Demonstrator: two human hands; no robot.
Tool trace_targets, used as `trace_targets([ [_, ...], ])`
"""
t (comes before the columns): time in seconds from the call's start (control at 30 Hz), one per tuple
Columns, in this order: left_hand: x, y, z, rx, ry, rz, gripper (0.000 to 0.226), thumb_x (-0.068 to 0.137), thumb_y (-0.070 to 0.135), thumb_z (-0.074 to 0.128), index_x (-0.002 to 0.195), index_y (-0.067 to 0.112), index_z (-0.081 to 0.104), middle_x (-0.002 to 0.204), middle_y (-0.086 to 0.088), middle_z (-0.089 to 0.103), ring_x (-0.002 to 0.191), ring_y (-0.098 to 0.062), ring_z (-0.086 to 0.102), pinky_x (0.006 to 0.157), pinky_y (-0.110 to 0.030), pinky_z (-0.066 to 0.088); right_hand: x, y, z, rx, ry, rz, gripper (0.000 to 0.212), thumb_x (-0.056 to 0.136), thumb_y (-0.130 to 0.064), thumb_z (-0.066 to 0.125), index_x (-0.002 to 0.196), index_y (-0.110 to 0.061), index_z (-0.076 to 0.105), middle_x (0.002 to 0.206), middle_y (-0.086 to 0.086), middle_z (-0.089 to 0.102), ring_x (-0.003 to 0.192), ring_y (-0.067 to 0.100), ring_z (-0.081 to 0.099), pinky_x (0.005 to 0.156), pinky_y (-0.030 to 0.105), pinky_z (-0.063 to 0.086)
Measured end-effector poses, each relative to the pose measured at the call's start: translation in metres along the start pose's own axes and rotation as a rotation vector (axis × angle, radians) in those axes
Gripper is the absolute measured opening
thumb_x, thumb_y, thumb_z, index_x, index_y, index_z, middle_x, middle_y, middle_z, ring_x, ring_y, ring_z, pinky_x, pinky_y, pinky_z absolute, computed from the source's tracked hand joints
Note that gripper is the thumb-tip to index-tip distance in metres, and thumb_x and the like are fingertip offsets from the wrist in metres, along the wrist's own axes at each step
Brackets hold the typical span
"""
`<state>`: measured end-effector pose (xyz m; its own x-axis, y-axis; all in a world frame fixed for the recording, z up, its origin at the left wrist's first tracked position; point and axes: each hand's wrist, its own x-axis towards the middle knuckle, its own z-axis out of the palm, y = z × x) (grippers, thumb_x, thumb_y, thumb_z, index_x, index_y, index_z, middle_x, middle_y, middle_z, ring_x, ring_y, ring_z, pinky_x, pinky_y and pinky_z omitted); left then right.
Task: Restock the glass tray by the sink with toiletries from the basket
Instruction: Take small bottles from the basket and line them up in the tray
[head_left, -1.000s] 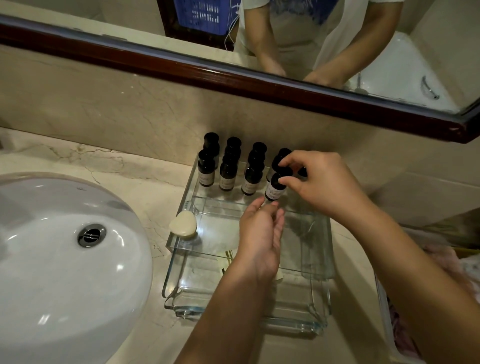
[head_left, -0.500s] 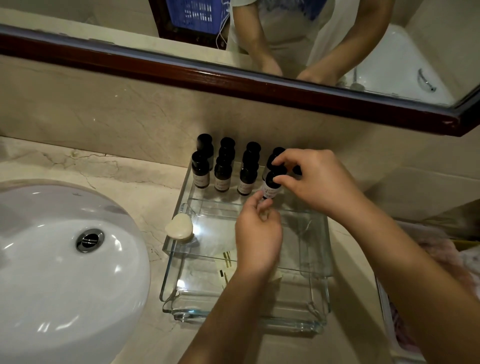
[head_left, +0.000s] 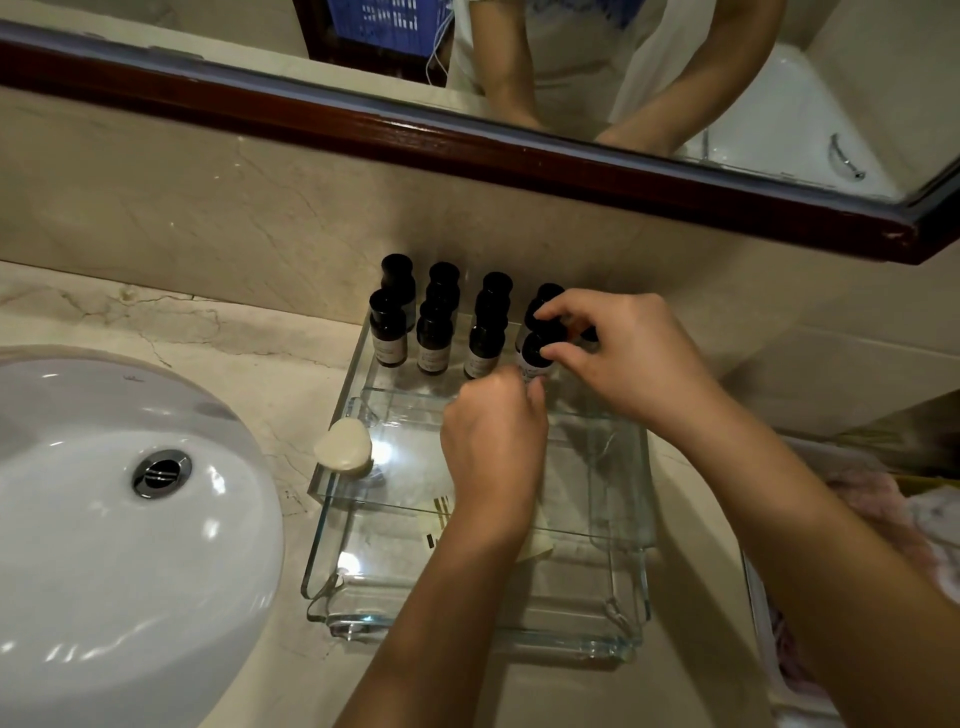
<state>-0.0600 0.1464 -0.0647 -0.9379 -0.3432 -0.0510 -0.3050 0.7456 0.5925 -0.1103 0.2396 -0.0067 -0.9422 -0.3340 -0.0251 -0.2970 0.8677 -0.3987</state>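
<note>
A clear glass tray (head_left: 597, 597) sits on the marble counter right of the sink. Several small dark bottles (head_left: 434, 340) with black caps stand in rows at its far end. My right hand (head_left: 623, 358) pinches the cap of the rightmost front bottle (head_left: 535, 358). My left hand (head_left: 493, 447) has its fingers curled against the base of that same bottle. A round white soap (head_left: 345, 447) lies on the tray's left rim. A cream packet (head_left: 535, 545) lies in the tray, mostly hidden under my left wrist.
A white sink basin (head_left: 119, 519) with a metal drain (head_left: 158, 473) fills the left. A dark wood mirror frame (head_left: 467, 140) runs above the marble backsplash. The basket's white edge (head_left: 758, 613) with pinkish contents shows at the far right.
My left hand has moved forward to the base of the rightmost front bottle and curled its fingers there. My right hand stays on that bottle's cap.
</note>
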Motion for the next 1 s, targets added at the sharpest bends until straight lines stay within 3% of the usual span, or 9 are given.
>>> trace_targets([
  [0.57,0.0,-0.005,-0.002,0.014,0.015,0.03,0.032,0.096,0.038,0.045,0.104,0.013,0.062,0.092,-0.01,0.067,0.088,-0.03,0.062,0.064,-0.03,0.037,0.003,0.0,0.001,0.032,0.003,-0.005,0.03,0.083,-0.029,0.068,0.113,-0.03,0.064,0.102,-0.004,0.069,0.096,0.014,0.064,0.087,0.038,0.052],
  [0.73,-0.003,-0.008,-0.003,0.003,0.018,0.042,0.034,0.095,0.042,0.046,0.109,0.015,0.062,0.09,-0.01,0.067,0.088,-0.03,0.062,0.065,-0.031,0.04,-0.001,0.003,-0.001,0.049,-0.002,0.004,0.041,0.082,-0.029,0.069,0.122,-0.035,0.059,0.106,-0.009,0.067,0.1,0.008,0.062,0.089,0.033,0.051],
  [0.9,-0.011,-0.015,-0.004,-0.02,0.006,0.063,0.035,0.094,0.043,0.048,0.117,0.02,0.06,0.091,-0.007,0.069,0.091,-0.028,0.062,0.069,-0.031,0.042,-0.028,0.013,-0.01,0.244,0.122,0.106,0.036,0.081,-0.023,0.07,0.115,-0.036,0.062,0.089,-0.016,0.063,0.072,-0.01,0.054,0.067,0.006,0.039],
  [1.0,-0.01,-0.016,-0.005,-0.036,-0.021,0.095,0.035,0.093,0.039,0.051,0.122,0.021,0.058,0.09,-0.008,0.07,0.09,-0.028,0.063,0.07,-0.032,0.043,-0.047,0.023,0.005,0.422,0.174,0.257,0.028,0.081,-0.019,0.069,0.105,-0.031,0.064,0.084,-0.015,0.062,0.068,-0.009,0.055,0.062,0.009,0.038],
])
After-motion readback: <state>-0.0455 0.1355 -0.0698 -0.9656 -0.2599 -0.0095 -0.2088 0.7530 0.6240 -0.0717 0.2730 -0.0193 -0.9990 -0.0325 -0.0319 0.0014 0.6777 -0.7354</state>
